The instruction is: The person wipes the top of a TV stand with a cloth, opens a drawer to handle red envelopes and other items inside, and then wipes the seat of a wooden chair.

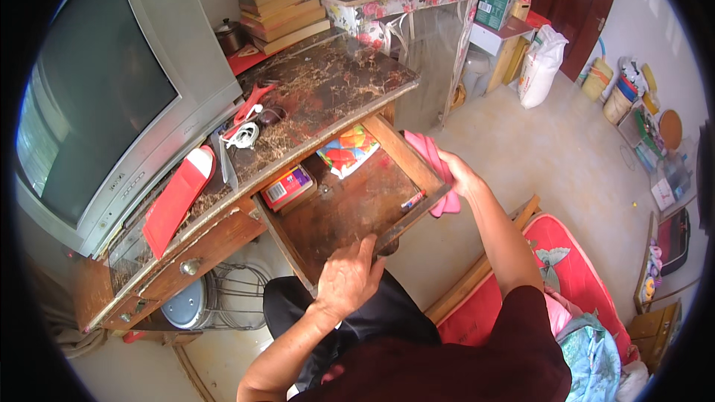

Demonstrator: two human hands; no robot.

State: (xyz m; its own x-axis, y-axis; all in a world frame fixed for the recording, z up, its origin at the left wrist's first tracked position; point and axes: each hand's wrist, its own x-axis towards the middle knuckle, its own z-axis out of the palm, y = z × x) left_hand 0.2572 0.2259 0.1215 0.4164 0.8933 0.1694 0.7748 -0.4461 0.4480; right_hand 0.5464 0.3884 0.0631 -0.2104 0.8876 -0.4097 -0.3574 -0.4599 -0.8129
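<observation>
Your wooden drawer (pixel 405 155) is already out, a box (pixel 289 188) inside — left hand (pixel 348 275) gripping its front, right hand (pixel 459 174) gripping pink cloth (pixel 427 152).

Grey television (pixel 104 97), stacked books (pixel 275 6), white sack (pixel 542 71) near brown door (pixel 577 15)

The left hand (pixel 348 275) lies at the drawer's (pixel 406 155) front edge, back upward, index finger stretched toward the interior, the forearm (pixel 287 353) slanting in from below that edge. The right hand (pixel 460 174) is beside the drawer's right outer wall, its fingers mostly hidden, the forearm (pixel 497 234) angling away outside the drawer.
</observation>
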